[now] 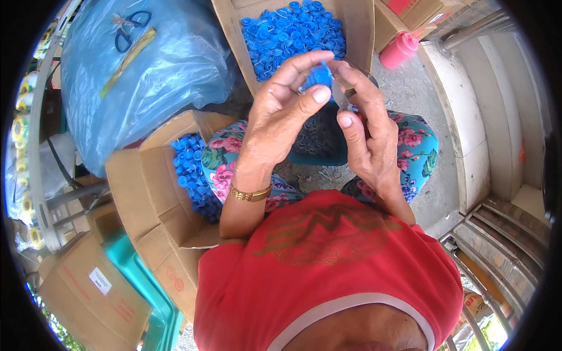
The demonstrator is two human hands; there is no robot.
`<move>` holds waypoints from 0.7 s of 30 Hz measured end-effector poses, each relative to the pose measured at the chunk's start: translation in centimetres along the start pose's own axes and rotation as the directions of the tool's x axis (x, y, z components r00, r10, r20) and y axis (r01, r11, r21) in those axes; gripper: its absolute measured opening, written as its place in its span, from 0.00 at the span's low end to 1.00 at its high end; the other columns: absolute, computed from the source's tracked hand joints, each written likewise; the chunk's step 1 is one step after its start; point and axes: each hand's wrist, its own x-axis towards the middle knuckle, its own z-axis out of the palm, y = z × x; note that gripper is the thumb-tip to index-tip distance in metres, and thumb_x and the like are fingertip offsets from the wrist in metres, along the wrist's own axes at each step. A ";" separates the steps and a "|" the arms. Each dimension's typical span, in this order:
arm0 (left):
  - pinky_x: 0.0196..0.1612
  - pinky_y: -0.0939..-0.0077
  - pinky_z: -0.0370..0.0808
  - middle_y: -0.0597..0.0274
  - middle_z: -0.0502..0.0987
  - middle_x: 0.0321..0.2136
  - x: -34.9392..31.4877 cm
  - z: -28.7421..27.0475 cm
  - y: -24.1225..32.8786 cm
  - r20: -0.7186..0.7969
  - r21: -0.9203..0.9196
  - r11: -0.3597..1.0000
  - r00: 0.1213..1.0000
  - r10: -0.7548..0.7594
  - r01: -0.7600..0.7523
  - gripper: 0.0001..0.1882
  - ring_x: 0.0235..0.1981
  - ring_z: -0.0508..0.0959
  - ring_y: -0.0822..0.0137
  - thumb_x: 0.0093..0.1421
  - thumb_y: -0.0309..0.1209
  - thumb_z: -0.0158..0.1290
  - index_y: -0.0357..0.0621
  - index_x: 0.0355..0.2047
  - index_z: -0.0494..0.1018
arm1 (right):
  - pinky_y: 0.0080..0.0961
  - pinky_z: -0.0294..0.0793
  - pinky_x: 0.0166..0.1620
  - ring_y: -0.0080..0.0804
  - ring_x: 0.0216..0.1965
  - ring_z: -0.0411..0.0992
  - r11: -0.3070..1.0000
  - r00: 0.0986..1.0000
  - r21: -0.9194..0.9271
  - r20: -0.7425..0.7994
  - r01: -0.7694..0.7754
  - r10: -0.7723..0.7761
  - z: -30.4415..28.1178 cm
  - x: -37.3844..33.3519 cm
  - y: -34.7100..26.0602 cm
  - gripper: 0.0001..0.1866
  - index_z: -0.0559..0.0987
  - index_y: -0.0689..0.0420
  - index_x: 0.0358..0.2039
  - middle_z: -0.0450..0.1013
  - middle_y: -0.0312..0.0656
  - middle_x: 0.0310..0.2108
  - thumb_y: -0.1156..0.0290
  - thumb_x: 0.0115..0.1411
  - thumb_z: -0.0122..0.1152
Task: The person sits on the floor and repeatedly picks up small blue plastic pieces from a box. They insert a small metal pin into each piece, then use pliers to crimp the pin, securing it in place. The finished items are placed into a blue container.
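A small round blue plastic part (318, 76) is pinched between the thumb and fingers of my left hand (275, 114). Close against its right side, my right hand (373, 137) grips a thin flat grey blade (339, 96), with the thumb below and the fingers above. The blade's handle, if it has one, is hidden in that hand. Both hands are raised over a dark teal tub (316, 159) between my knees, which has thin scraps in it. Beyond the hands, an open cardboard box (364, 35) holds many similar blue parts (293, 35).
At my left, another open carton (137, 187) contains more blue parts (188, 167). Scissors (124, 30) and a yellow strip (129, 61) lie on a big blue plastic bag (158, 76). A pink bottle (399, 50) stands far right, near a pale step (462, 111). Metal bars (492, 251) are at right.
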 end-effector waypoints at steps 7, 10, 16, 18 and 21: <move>0.50 0.68 0.72 0.50 0.69 0.51 -0.2 -0.3 1.2 0.054 0.212 0.977 0.999 0.008 -0.019 0.23 0.48 0.73 0.63 0.60 0.30 0.50 0.33 0.54 0.63 | 0.28 0.74 0.38 0.42 0.36 0.76 0.999 0.996 0.032 0.081 -0.029 0.026 -0.5 -0.3 0.5 0.22 0.65 0.58 0.56 0.72 0.51 0.44 0.72 0.60 0.51; 0.48 0.75 0.70 0.56 0.71 0.48 -0.4 -0.4 1.4 0.055 0.265 0.963 0.998 0.027 -0.040 0.21 0.46 0.72 0.69 0.59 0.25 0.51 0.36 0.53 0.66 | 0.28 0.74 0.37 0.43 0.35 0.76 0.998 0.996 0.041 0.079 -0.046 0.043 -0.4 -0.5 0.6 0.21 0.66 0.57 0.54 0.72 0.50 0.44 0.73 0.59 0.51; 0.40 0.79 0.74 0.56 0.71 0.47 -0.4 -0.6 1.8 0.074 0.350 0.937 0.997 -0.012 -0.015 0.20 0.44 0.73 0.69 0.59 0.24 0.50 0.36 0.53 0.65 | 0.27 0.74 0.34 0.43 0.33 0.76 1.000 0.999 0.025 0.034 -0.001 0.001 0.1 -0.6 0.9 0.19 0.68 0.57 0.52 0.73 0.49 0.42 0.75 0.58 0.52; 0.35 0.80 0.77 0.55 0.71 0.48 -0.5 -0.7 1.8 0.095 0.370 0.929 0.995 -0.013 -0.023 0.21 0.42 0.74 0.68 0.60 0.25 0.49 0.35 0.53 0.64 | 0.27 0.74 0.34 0.42 0.33 0.77 0.999 0.999 -0.039 0.022 0.038 -0.037 0.2 -0.5 1.0 0.19 0.68 0.57 0.51 0.73 0.48 0.41 0.74 0.59 0.52; 0.36 0.79 0.77 0.55 0.71 0.47 -0.6 -0.6 1.9 0.099 0.347 0.938 0.995 -0.024 -0.012 0.21 0.42 0.74 0.68 0.59 0.25 0.50 0.35 0.53 0.65 | 0.26 0.74 0.33 0.41 0.32 0.76 1.000 0.999 -0.022 0.053 -0.004 0.005 0.0 -0.4 0.8 0.17 0.67 0.57 0.50 0.73 0.47 0.39 0.72 0.60 0.52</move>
